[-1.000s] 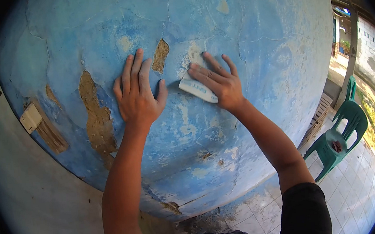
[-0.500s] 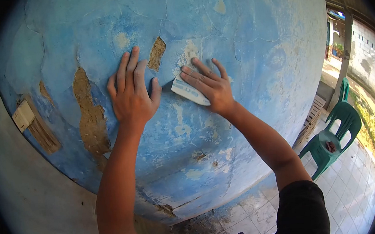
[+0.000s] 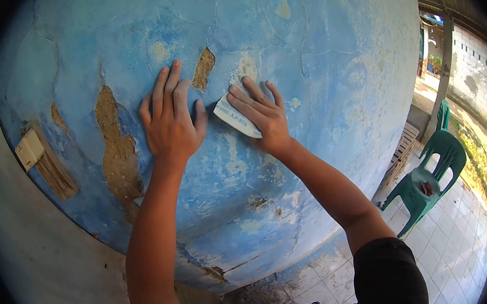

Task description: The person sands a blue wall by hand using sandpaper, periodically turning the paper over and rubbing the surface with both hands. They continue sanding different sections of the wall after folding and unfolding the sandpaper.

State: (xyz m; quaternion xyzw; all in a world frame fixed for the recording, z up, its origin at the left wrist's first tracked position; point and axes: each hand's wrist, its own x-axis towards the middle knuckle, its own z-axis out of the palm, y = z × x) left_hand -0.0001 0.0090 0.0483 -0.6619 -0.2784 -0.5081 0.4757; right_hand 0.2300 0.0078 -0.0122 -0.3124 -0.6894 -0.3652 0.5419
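Flat against a cracked, peeling blue wall point(image 3: 333, 121), my left hand point(image 3: 172, 122) rests with its fingers spread, holding nothing. To its right, my right hand point(image 3: 263, 117) presses a piece of sandpaper point(image 3: 235, 118) to the wall, its pale printed backing showing. The sandpaper's rubbing face is hidden. Above and between the hands is a bare brown patch point(image 3: 204, 68) where plaster has come off. A longer patch of exposed plaster point(image 3: 116, 145) lies left of my left hand.
A switch plate point(image 3: 29, 150) on a wooden strip point(image 3: 57, 178) is fixed at the left. A green plastic chair point(image 3: 443, 149) stands on the white tiled floor point(image 3: 437, 251) at the right, with a small dark item on its seat. Pale slatted furniture point(image 3: 404, 149) is behind it.
My right hand has slid a little to the left along the wall with the sandpaper, closer to my left hand. My left hand has stayed in place.
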